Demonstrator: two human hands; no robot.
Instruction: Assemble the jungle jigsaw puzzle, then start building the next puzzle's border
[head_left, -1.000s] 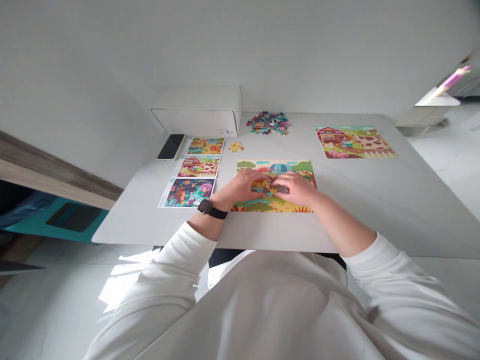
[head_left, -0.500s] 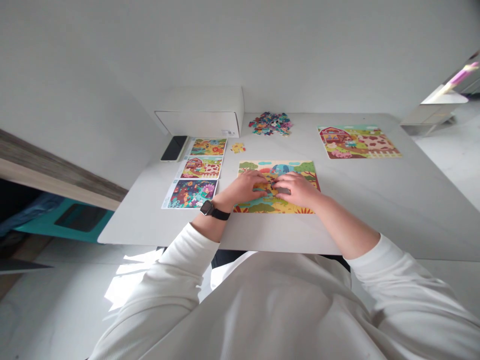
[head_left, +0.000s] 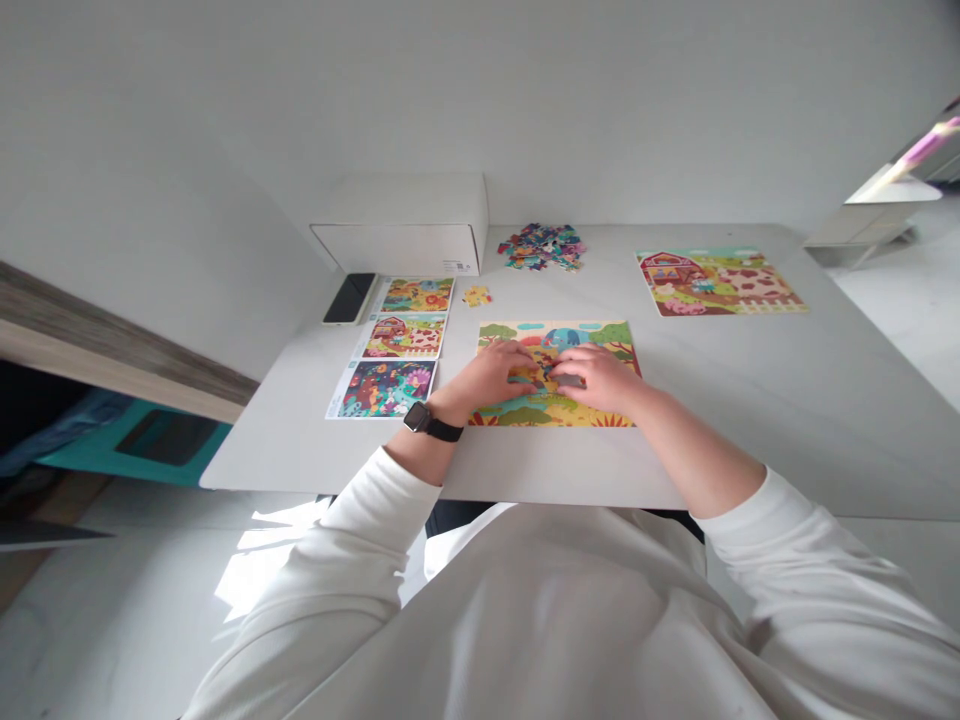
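My left hand (head_left: 493, 374) and right hand (head_left: 598, 378) lay fingers-together on the jigsaw puzzle (head_left: 525, 410), any pinch hidden; the white box's label (head_left: 457, 267) beyond them was unreadably small.

A black smartphone (head_left: 349, 298) lies on the pale table (head_left: 787, 380) — just beside it, a white cardboard box (head_left: 397, 225) at the far edge.

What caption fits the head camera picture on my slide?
The left hand and right hand work at a jigsaw puzzle on a white table, near a pile of loose pieces.
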